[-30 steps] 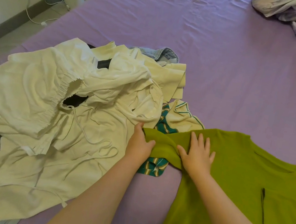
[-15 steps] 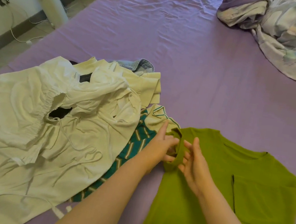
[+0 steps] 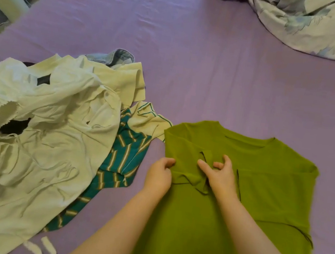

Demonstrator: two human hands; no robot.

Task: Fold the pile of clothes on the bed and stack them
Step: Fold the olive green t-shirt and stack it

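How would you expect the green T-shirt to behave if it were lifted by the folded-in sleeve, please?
The green T-shirt would probably sag and unfold: its sleeve bunches in soft creases under the left hand and right hand. It seems thin and light, lying almost flat on the purple sheet. Pushed, it would likely wrinkle rather than slide whole.

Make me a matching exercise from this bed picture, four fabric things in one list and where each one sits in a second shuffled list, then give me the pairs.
Things
1. green T-shirt
2. teal striped garment
3. floral quilt
4. denim piece

Places
A. peeking out at the far edge of the pile
B. flat under both hands
C. bunched at the far right of the bed
D. between the cream clothes and the green T-shirt

Pairs: 1-B, 2-D, 3-C, 4-A
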